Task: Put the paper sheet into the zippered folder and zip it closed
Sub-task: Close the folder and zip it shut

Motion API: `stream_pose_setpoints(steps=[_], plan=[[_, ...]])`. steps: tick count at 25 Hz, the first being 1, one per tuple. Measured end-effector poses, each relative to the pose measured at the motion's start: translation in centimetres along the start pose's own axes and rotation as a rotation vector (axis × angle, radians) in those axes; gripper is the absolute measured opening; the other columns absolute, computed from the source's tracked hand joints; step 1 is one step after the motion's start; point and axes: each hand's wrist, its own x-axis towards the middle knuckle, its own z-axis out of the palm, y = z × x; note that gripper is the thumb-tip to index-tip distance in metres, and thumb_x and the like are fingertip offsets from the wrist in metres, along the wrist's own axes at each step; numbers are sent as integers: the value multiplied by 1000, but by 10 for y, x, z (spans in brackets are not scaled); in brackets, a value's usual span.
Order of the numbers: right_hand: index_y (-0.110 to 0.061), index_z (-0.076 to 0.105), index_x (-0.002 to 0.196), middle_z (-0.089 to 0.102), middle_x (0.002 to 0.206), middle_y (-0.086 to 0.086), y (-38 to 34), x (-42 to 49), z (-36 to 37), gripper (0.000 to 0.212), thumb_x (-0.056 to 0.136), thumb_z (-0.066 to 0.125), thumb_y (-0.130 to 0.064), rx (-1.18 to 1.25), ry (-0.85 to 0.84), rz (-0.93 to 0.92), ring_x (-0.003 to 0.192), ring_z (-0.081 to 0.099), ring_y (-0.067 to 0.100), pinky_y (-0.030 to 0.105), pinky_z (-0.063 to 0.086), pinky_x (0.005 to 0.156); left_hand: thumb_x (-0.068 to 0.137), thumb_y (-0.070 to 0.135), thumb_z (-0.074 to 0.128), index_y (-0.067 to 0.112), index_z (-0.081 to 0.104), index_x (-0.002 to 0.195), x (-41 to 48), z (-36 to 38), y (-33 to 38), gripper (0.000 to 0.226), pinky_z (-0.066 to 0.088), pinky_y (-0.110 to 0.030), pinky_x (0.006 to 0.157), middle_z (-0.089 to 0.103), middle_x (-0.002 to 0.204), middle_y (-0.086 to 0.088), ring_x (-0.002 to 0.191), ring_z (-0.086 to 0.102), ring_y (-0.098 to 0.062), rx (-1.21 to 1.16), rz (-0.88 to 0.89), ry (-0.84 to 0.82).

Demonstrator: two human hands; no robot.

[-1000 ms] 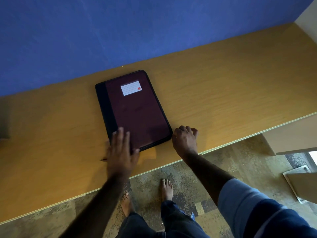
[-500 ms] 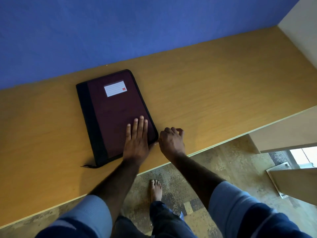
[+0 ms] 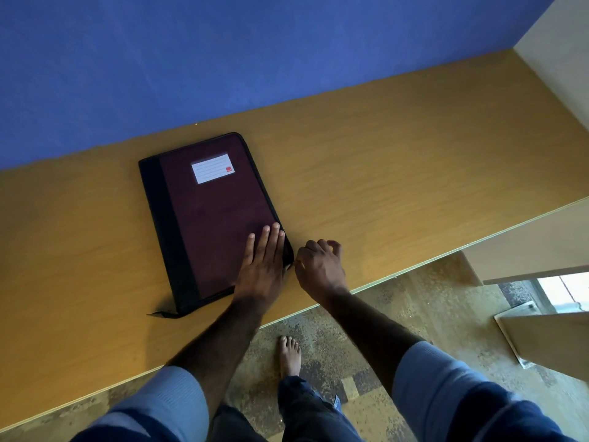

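The zippered folder (image 3: 210, 224) lies shut and flat on the table (image 3: 398, 173), its label (image 3: 213, 168) toward 12 o'clock. The paper sheet is nowhere in view, so it is presumably already inside. The left hand (image 3: 261, 266) lies flat, fingers straight, pressing the cover down at the folder's 5 o'clock corner. The right hand (image 3: 318, 266) is just beside that corner at about 4 o'clock, fingers curled. Its thumb side meets the folder's edge where the zip pull would sit, but the spot is too dark to tell whether anything is actually pinched.

The rounded corner is the risk. If the pull is dragged sideways instead of along the track, it may jam there, or the folder may slide toward 12 o'clock under the tug. The left hand's weight guards against that only while it stays close to the slider. Should an edge of the sheet sit near the opening, the teeth could catch and crease it. The left fingertips (image 3: 274, 229) lie close to the zip line and could block the slider. The strap tail (image 3: 161, 314) at 7 o'clock lies well apart and looks harmless
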Motion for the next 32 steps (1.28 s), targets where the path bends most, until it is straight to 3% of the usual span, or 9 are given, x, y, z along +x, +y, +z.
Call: stream_pose_setpoints(steps=[5,11,21,32], plan=[[-16,69,85,69,93,2,2,6,-4,13,90,61,-24,-11,31,-1,94,62,23,50,38,100,108,45,17,0,6,161,1,-2,-1,70,10,-51,128,0,170,-18,159,1,-31,-3,25,1],[-16,70,88,70,96,3,5,27,-5,14,91,60,-25,-42,44,-11,97,62,24,51,38,101,107,42,12,0,11,160,2,1,-3,68,16,-51,127,8,169,-19,158,9,-33,-32,28,30],[-19,69,92,68,100,3,4,88,2,12,91,63,-29,-62,5,-62,103,60,26,53,37,103,103,37,36,-2,11,160,2,0,-1,73,15,-49,127,12,168,-23,157,15,-35,-62,36,-20],[-17,70,99,68,107,5,-10,175,1,15,94,57,-23,-102,21,-104,110,59,28,55,32,107,100,40,36,0,18,160,3,-2,0,74,11,-47,126,13,169,-19,157,13,-32,-53,34,-12]])
